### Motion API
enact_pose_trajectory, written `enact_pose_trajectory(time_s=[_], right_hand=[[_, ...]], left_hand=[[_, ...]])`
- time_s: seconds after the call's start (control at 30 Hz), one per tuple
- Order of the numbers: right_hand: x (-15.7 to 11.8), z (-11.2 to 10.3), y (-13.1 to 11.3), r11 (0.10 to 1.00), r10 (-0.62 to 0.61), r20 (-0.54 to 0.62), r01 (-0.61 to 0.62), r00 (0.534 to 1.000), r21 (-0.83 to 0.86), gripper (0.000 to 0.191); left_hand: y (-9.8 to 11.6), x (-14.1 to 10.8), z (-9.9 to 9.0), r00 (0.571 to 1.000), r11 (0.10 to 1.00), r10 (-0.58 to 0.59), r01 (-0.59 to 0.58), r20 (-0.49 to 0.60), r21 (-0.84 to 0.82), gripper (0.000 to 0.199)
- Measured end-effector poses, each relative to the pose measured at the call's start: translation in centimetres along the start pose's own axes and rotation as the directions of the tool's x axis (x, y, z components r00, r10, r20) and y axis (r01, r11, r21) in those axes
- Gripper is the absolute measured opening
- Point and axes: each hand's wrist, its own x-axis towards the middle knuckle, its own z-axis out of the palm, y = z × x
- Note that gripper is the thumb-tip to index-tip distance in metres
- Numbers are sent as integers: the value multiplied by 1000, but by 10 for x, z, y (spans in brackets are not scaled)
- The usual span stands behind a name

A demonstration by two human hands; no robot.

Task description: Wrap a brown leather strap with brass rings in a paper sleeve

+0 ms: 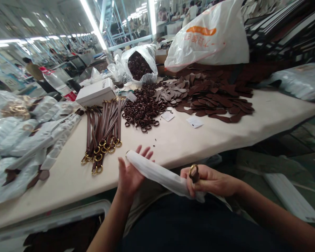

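Observation:
My right hand (pixel 203 178) is closed around the near end of a strap wrapped in white tissue (pixel 157 170). A short brown leather end with a gold ring (pixel 194 171) pokes out above its fingers. Under the far end of the wrapped strap lies my left hand (pixel 132 175), palm up with fingers spread, and the strap crosses its palm. Another gold ring edge shows at that far end. On the table beyond, a bundle of brown leather straps (pixel 102 126) with gold rings lies side by side.
Brown leather loops (pixel 141 108) are heaped mid-table, beside a pile of flat leather pieces (pixel 217 94). White-wrapped straps (pixel 28 136) cover the left side. A white box (pixel 96 91), a plastic bottle (pixel 59 82) and a large plastic bag (pixel 210 38) stand behind.

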Motion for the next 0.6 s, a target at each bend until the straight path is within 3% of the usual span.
enact_pose_trajectory(time_s=[0.13, 0.23, 0.3, 0.37, 0.47, 0.53, 0.6], right_hand=[[-4, 5, 2, 992, 94, 15, -93, 995, -89, 50], [-3, 6, 15, 980, 76, -31, -80, 997, -185, 52], [-2, 3, 22, 982, 56, -89, -71, 994, -175, 50], [1, 1, 24, 992, 21, -155, -40, 988, -122, 46], [14, 1, 22, 994, -103, -138, 107, 985, 26, 45], [28, 7, 22, 957, -194, -22, 194, 981, 216, 50], [44, 15, 25, 893, -242, 125, 170, 962, 418, 55]], left_hand=[[29, 16, 10, 980, 936, 169, -193, -104, -294, 31], [49, 18, 13, 957, 907, 280, -289, -75, -306, 32], [60, 14, 13, 937, 924, 342, -349, -72, -158, 38], [63, 9, 12, 908, 911, 409, -401, -91, 100, 42], [45, 1, 16, 904, 786, 426, -351, -33, 509, 45], [24, -4, 22, 955, 689, 288, -261, 74, 676, 49], [4, -9, 28, 980, 624, 78, -190, 182, 758, 50]])
